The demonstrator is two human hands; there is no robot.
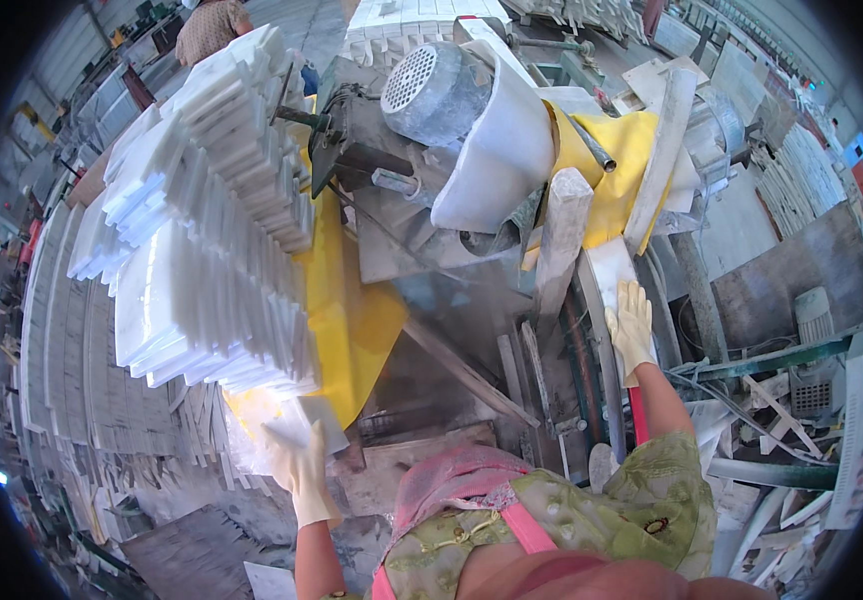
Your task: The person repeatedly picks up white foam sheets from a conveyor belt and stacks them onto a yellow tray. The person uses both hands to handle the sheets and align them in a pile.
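Note:
My left hand (304,478), in a pale rubber glove, is at the near end of the stacked tiles. Its thumb and fingers grip the lower edge of a white stone tile (302,418). My right hand (633,325), gloved alike, lies flat with its fingers stretched along a white stone strip (609,262). That strip rests on a narrow rail and runs under a yellow sheet (607,150) beside the machine. Long rows of upright white tiles (207,300) stand to the left, above a second yellow sheet (347,330).
A dusty motor (432,95) with a pale guard (502,150) stands ahead, between my hands. A wooden post (562,235) rises left of the rail. Scrap stone and green metal bars (772,355) lie on the right. Another person (212,32) is at the far left.

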